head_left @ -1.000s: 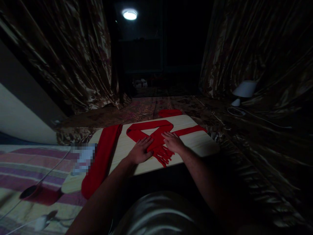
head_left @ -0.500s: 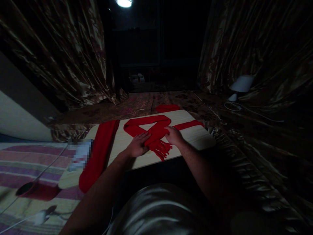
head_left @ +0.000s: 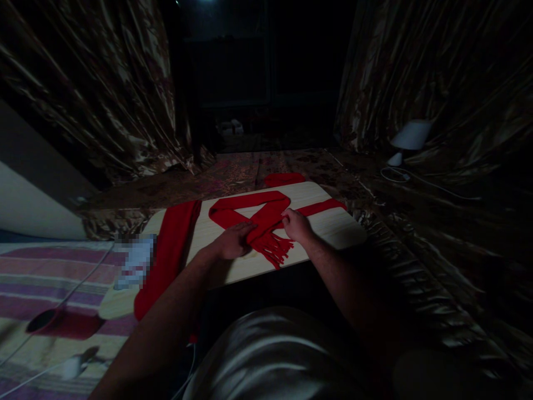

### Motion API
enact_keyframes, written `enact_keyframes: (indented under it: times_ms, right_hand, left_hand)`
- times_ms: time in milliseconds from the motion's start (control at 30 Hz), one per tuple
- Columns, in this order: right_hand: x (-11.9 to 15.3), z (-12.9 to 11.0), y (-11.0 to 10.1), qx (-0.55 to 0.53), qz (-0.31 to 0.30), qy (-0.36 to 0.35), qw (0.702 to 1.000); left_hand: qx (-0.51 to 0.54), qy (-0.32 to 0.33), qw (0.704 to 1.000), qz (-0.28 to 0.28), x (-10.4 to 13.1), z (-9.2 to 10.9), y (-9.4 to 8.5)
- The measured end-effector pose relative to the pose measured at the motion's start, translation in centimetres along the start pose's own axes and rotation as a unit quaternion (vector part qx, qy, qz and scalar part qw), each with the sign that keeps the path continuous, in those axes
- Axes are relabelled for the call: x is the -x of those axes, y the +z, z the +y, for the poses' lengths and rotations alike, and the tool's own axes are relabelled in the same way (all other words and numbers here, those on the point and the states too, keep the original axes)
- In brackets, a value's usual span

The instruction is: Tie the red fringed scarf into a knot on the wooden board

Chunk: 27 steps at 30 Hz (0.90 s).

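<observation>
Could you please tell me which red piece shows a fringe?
The crossed scarf between left hand and right hand, fringe toward the person; the left strip and far-edge piece show none.

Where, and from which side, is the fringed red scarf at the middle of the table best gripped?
Probably by the flat band of the fringed red scarf just above its fringe, from the near side, pinching both long edges. The band lies flat on the table with its fringed end toward the near edge; the fringe's separate strands would likely gather unevenly.

Red scarf (head_left: 270, 214) lies flat on tbl (head_left: 337, 228), looped & crossed, w/ fringe (head_left: 267, 242) splayed.
</observation>
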State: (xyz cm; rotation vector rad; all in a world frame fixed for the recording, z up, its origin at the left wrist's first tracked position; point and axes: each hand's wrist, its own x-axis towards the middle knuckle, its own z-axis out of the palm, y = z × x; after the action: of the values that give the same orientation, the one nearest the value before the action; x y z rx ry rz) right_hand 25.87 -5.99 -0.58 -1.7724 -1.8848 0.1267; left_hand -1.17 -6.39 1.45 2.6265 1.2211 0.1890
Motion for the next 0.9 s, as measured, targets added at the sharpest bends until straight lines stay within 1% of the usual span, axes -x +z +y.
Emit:
enact_keyframes:
  times_ms: [100,200,300,400,500,600,700,767,900]
  right_hand:
    - [0.2,-0.1,-0.4,0.001,0.029,0.005,1.000]
    - [0.5,-0.1,-0.6,-0.002,0.048,-0.004,0.999]
    - [0.7,-0.1,-0.5,-0.007,0.040,-0.025,0.999]
    - [0.5,0.2,-0.2,0.005,0.024,-0.046,0.999]
    - [-0.3,0.9,-0.7,0.052,0.008,-0.058,0.997]
    - [-1.7,2.1,-2.2,0.126,-0.019,-0.052,0.990]
    - [-3.5,3.8,-4.1,0.184,-0.051,-0.034,0.981]
    - [-4.7,4.9,-5.3,0.193,-0.096,-0.033,0.976]
    - [-6.9,6.4,-7.7,0.185,-0.222,-0.040,0.956]
  left_hand:
    - [0.009,0.017,1.000,0.020,0.0,0.0,0.0]
    - [0.016,0.001,0.999,0.029,0.0,0.1,0.0]
    - [0.001,-0.031,0.999,0.009,0.1,0.5,-0.2]
    - [-0.011,-0.035,0.999,-0.003,0.4,1.0,-0.4]
    - [-0.007,-0.036,0.999,-0.003,0.7,1.2,-0.6]
    - [-0.005,-0.040,0.999,0.001,0.9,1.3,-0.5]
    - [-0.012,-0.032,0.999,0.017,0.8,0.9,0.1]
    - [-0.019,-0.017,0.999,0.038,0.7,0.6,0.7]
    - [-0.029,0.001,0.997,0.066,0.7,0.1,1.6]
